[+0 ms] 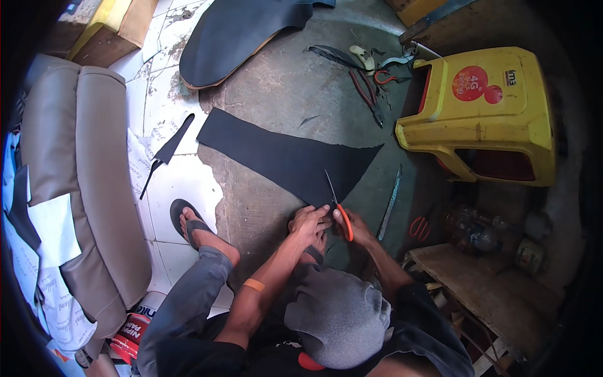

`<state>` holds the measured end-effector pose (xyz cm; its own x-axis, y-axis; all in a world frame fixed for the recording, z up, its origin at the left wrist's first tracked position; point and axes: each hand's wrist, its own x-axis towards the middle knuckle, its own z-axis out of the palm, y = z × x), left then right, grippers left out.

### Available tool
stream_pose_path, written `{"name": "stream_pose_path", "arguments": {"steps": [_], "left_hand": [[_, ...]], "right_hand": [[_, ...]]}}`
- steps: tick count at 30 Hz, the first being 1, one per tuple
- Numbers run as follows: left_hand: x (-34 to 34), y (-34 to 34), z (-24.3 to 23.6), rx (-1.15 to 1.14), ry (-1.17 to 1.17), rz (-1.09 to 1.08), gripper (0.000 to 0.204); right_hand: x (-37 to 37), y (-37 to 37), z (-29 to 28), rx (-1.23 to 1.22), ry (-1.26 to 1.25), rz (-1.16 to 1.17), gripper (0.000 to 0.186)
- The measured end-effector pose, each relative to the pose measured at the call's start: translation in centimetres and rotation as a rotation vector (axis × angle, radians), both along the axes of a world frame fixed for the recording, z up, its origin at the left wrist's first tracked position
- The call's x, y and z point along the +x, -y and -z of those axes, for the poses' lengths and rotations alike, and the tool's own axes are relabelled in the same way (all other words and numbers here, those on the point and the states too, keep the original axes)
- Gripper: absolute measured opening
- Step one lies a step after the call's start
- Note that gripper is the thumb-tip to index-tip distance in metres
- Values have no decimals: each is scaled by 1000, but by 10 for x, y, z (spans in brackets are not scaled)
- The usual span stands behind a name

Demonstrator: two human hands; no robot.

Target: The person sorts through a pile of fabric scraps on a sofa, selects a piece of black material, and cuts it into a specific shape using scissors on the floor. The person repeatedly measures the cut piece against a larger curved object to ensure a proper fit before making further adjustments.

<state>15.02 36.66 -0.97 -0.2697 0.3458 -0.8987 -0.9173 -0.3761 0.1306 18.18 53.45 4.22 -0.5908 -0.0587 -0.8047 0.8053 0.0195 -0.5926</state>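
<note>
Spread on the grey floor in front of me is a long black sheet (pixel 270 151) of flexible material, wide and pointed at its right end. My left hand (pixel 311 223) pinches its near edge, close above my foot in a dark sandal. Beside it, my right hand (pixel 357 227) is closed round the orange handles of a pair of scissors (pixel 343 218). One blade lies over the sheet and points away from me; the other blade cannot be made out. A grey cap (pixel 339 317) fills the lower middle.
A yellow plastic stool (pixel 490 113) lies tipped over at right. Pliers (pixel 367 97) and other tools lie at the back. Right of the sheet is a long thin tool (pixel 391 201). A larger black sheet (pixel 245 38) lies behind; a brown padded seat (pixel 78 182) stands left.
</note>
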Motion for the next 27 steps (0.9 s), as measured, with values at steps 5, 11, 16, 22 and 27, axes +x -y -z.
{"name": "stream_pose_path", "arguments": {"steps": [5,11,16,22,27], "left_hand": [[3,0,0,-68,-29,-3,48],[2,6,-5,-43,-63,33,34],[1,6,-17,-35,-87,44,24],[1,9,-20,-34,-60,41,22],[5,13,-22,-19,-93,36,27]], "right_hand": [[5,-7,5,45,-16,-38,49],[-8,-2,0,16,27,0,48],[-16,-12,6,25,1,-36,46],[-25,-10,1,24,5,-78,44],[-43,-13,3,41,28,-143,46]]}}
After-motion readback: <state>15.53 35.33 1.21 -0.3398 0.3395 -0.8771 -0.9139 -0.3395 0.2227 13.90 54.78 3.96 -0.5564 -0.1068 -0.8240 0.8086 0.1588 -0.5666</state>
